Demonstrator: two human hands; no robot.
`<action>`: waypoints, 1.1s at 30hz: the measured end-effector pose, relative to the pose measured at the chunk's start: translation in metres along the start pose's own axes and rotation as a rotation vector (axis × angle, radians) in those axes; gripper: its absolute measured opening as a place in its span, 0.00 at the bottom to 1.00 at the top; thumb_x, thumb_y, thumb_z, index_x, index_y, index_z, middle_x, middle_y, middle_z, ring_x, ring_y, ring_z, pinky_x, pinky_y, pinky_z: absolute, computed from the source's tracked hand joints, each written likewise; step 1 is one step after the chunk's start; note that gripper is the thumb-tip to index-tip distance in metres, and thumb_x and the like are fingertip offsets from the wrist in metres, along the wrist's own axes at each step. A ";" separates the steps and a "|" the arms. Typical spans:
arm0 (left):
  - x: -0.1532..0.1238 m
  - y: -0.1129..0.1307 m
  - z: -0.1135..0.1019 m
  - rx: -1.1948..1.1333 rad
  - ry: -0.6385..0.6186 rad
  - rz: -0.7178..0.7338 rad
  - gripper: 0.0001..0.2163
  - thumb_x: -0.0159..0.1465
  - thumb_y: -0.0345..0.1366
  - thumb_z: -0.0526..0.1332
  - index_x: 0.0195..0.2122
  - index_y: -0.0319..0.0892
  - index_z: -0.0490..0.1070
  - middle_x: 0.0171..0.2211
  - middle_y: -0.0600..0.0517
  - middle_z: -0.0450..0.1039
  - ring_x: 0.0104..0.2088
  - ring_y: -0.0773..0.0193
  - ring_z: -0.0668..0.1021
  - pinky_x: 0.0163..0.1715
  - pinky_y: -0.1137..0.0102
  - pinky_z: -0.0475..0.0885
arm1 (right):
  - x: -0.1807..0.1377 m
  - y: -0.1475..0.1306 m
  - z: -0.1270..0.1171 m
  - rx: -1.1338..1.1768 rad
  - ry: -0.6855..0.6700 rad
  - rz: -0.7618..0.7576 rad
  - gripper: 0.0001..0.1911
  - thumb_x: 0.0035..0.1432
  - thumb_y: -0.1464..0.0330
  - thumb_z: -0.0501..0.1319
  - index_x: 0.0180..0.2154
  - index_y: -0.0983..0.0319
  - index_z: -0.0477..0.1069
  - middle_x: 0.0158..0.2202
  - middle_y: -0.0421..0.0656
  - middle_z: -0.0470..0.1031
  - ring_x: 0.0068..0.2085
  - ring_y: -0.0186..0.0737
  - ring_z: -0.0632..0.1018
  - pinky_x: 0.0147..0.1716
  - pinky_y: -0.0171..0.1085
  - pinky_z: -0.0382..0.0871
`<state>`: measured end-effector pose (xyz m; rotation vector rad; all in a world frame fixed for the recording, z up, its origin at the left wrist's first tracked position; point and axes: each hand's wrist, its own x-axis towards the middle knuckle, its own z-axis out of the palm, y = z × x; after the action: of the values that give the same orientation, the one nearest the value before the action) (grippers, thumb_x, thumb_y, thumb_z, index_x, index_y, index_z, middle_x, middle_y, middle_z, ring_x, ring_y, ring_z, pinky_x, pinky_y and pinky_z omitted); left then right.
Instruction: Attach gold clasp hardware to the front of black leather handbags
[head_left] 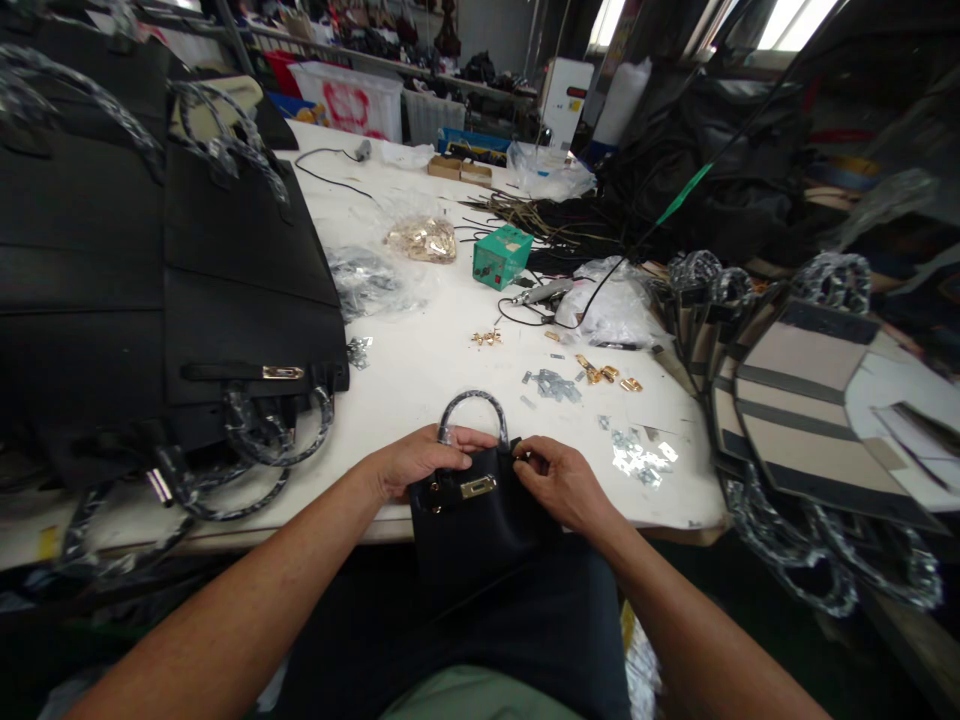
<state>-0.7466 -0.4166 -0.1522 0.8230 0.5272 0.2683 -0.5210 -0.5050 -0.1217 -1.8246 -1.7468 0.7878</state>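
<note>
A small black handbag (487, 540) rests against my lap at the table's front edge, its plastic-wrapped handle (472, 398) standing upright. On its front is a gold metal plate (478, 487). My left hand (420, 460) is closed on the bag's top edge beside the left base of the handle, thumb in front. At the right base of the handle, my right hand (551, 475) has thumb and fingers pinched together against the bag's top corner. Whatever lies between those right fingertips is too small or hidden to make out.
Black bag pieces (247, 270) are stacked at left, and beige-lined ones (810, 400) at right. Flat metal plates (641, 455), silver pieces (553, 385) and gold fittings (600, 370) lie on the white table (420, 350). Beyond stand a green box (502, 256) and a handheld tool (544, 291).
</note>
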 end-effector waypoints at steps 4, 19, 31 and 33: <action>0.000 0.001 0.001 -0.041 -0.024 0.008 0.23 0.56 0.28 0.65 0.54 0.37 0.72 0.51 0.41 0.76 0.45 0.55 0.79 0.47 0.65 0.71 | 0.000 0.005 -0.009 0.160 -0.070 0.052 0.14 0.57 0.63 0.60 0.45 0.57 0.74 0.25 0.35 0.68 0.26 0.33 0.69 0.28 0.33 0.63; 0.000 0.004 -0.002 -0.068 -0.124 0.023 0.20 0.56 0.28 0.65 0.52 0.36 0.74 0.50 0.40 0.76 0.46 0.55 0.79 0.48 0.65 0.70 | 0.016 0.016 -0.023 0.483 -0.342 0.099 0.21 0.47 0.57 0.70 0.40 0.62 0.72 0.33 0.39 0.75 0.33 0.36 0.74 0.33 0.34 0.67; -0.002 0.007 -0.001 -0.062 -0.125 -0.014 0.19 0.56 0.29 0.64 0.51 0.37 0.75 0.48 0.42 0.77 0.43 0.56 0.80 0.45 0.66 0.71 | 0.011 0.011 -0.020 0.448 -0.317 0.087 0.18 0.50 0.57 0.68 0.40 0.60 0.73 0.28 0.36 0.70 0.29 0.33 0.69 0.28 0.32 0.62; -0.002 0.008 -0.001 -0.052 -0.127 -0.018 0.19 0.56 0.29 0.64 0.50 0.37 0.75 0.48 0.42 0.78 0.42 0.56 0.80 0.45 0.66 0.72 | 0.010 0.010 -0.022 0.456 -0.358 0.064 0.17 0.51 0.57 0.68 0.40 0.60 0.73 0.28 0.37 0.70 0.30 0.34 0.69 0.29 0.32 0.61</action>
<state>-0.7491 -0.4116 -0.1454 0.7785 0.4068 0.2104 -0.4985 -0.4942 -0.1142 -1.4993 -1.5423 1.4768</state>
